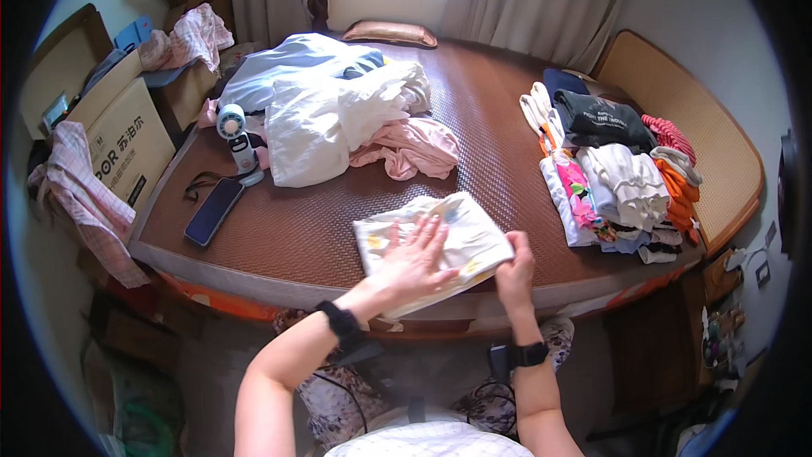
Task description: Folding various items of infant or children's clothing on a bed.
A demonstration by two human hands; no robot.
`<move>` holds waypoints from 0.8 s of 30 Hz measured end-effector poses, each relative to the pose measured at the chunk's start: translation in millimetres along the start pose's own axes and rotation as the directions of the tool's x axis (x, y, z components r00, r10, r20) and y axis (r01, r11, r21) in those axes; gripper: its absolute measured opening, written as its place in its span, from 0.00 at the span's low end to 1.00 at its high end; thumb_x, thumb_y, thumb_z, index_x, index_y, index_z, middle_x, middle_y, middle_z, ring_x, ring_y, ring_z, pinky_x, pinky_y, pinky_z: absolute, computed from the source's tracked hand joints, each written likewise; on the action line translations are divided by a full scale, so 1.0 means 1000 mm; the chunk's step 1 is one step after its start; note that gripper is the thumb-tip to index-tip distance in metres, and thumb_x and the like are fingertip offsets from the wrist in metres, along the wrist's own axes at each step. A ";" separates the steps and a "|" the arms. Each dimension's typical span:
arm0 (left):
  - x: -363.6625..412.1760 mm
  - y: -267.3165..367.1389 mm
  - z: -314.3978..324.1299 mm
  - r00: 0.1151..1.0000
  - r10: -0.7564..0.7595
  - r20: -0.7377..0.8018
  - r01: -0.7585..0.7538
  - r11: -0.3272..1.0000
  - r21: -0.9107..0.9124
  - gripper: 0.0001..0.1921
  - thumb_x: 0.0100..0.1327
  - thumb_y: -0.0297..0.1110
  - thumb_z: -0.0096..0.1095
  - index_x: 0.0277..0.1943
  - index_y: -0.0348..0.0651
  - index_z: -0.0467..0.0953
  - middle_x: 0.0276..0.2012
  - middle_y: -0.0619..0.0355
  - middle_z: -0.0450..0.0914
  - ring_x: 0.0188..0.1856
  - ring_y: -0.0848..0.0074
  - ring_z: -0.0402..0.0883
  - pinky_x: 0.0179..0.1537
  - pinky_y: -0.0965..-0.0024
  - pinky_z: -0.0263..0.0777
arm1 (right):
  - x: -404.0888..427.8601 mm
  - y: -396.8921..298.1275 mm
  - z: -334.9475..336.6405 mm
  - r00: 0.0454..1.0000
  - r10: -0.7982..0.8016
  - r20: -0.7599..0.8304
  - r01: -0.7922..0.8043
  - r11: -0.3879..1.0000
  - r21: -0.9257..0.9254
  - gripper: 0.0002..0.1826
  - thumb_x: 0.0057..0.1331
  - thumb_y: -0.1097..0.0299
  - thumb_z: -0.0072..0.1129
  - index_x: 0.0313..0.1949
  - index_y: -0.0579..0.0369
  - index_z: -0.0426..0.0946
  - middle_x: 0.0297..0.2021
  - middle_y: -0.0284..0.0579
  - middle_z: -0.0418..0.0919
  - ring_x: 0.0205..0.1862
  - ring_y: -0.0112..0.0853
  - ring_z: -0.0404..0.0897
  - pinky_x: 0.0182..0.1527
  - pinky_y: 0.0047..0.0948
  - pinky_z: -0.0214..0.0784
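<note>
A white garment with yellow prints [472, 228] lies folded flat at the near edge of the bed, on a brown woven mat [298, 222]. My left hand [412, 263] rests on top of it, palm down with the fingers apart. At its right corner, my right hand [517, 263] pinches the cloth between thumb and fingers. Beyond the garment lie a crumpled pink cloth [412, 149] and a loose heap of white clothing [311, 133]. To the right stand stacks of folded clothes, among them a dark printed shirt [599, 120] and a white ribbed garment [625, 178].
A smartphone [214, 211] and a handheld fan [236, 139] are on the bed's left side. Cardboard boxes [136, 139] with checked cloth draped over them stand beyond the left edge. A small pillow [390, 33] lies by the window; a woven headboard [691, 146] borders the right.
</note>
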State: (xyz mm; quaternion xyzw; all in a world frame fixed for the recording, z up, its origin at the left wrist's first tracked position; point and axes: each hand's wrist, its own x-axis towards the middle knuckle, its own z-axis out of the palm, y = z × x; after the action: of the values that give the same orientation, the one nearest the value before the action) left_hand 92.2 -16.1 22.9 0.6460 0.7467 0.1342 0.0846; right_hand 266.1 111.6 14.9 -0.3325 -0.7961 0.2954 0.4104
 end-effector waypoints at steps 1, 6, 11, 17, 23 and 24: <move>0.009 0.011 0.005 1.000 -0.003 -0.010 0.003 1.000 -0.012 0.46 0.66 0.67 0.34 0.74 0.38 0.40 0.75 0.45 0.38 0.77 0.64 0.32 0.72 0.47 0.17 | 0.011 0.008 -0.002 0.997 0.072 -0.020 -0.066 0.974 0.215 0.11 0.60 0.83 0.51 0.44 0.61 0.70 0.40 0.48 0.78 0.42 0.34 0.79 0.51 0.34 0.70; 0.022 0.018 -0.022 0.985 -0.035 0.169 0.058 0.990 -0.132 0.47 0.66 0.59 0.46 0.74 0.37 0.35 0.74 0.38 0.36 0.77 0.57 0.31 0.73 0.48 0.21 | 0.010 -0.034 0.009 0.982 -0.146 0.117 0.091 0.919 0.384 0.19 0.57 0.89 0.49 0.47 0.57 0.69 0.41 0.48 0.79 0.42 0.31 0.79 0.43 0.28 0.73; -0.010 -0.050 -0.059 0.974 -0.198 -0.109 0.090 0.784 -0.614 0.17 0.68 0.30 0.54 0.57 0.34 0.75 0.55 0.41 0.78 0.58 0.63 0.77 0.56 0.65 0.71 | -0.025 -0.081 0.028 0.778 -0.576 0.251 0.562 0.816 0.132 0.21 0.54 0.84 0.55 0.48 0.55 0.70 0.54 0.48 0.78 0.62 0.50 0.71 0.68 0.51 0.52; -0.012 -0.047 -0.036 0.734 -0.122 -0.668 -0.171 0.919 -0.356 0.19 0.71 0.36 0.50 0.58 0.32 0.73 0.55 0.38 0.75 0.58 0.50 0.75 0.57 0.60 0.71 | -0.044 -0.065 0.041 0.656 -0.577 0.486 0.651 0.759 0.023 0.24 0.49 0.79 0.58 0.48 0.55 0.73 0.61 0.44 0.72 0.66 0.46 0.66 0.70 0.50 0.48; 0.013 -0.037 -0.027 0.982 0.186 -0.022 -0.184 0.979 0.084 0.24 0.75 0.51 0.31 0.70 0.65 0.61 0.73 0.64 0.56 0.76 0.66 0.44 0.73 0.45 0.26 | -0.051 -0.069 0.054 0.637 -0.565 0.524 0.630 0.774 0.069 0.23 0.52 0.75 0.57 0.51 0.57 0.75 0.57 0.57 0.72 0.62 0.47 0.69 0.69 0.47 0.50; 0.021 -0.040 -0.024 0.989 0.142 -0.046 -0.139 0.988 0.071 0.25 0.75 0.52 0.31 0.71 0.64 0.59 0.73 0.65 0.54 0.76 0.66 0.44 0.72 0.44 0.27 | -0.053 -0.068 0.054 0.636 -0.589 0.499 0.662 0.748 0.040 0.23 0.53 0.74 0.57 0.51 0.57 0.74 0.58 0.58 0.72 0.63 0.48 0.68 0.69 0.48 0.51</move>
State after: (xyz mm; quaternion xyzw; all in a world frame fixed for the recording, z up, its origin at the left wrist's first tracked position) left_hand 43.9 -2.4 34.0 0.6958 0.7053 0.1311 0.0342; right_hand 224.5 18.5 15.2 0.0197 -0.9566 0.1480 0.2504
